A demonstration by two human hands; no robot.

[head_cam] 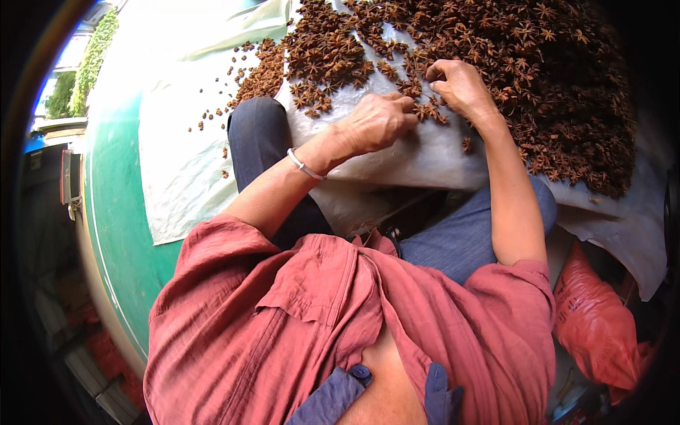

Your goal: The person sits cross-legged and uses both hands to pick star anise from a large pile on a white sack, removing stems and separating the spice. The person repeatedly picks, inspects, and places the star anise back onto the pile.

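Observation:
Loose star anise lies on a whitish plastic sheet (446, 156) in front of me. My left hand (378, 121), with a silver bangle (304, 164) on its wrist, rests low over the sheet. Its fingers curl down at a few star anise pods (429, 112); whether they grip one is hidden. My right hand (461, 89) is bent just above and to the right, thumb and forefinger curled close together at the edge of the large star anise heap (531, 79). Nothing shows clearly between those fingertips. A smaller star anise pile (329, 53) lies beyond my left hand.
A heap of smaller brown pieces (263, 71) lies left of the near pile, with bits scattered beside my knee (259, 127). Green flooring (119, 212) shows at the left under the sheet. A filled red plastic bag (597, 324) stands at the lower right.

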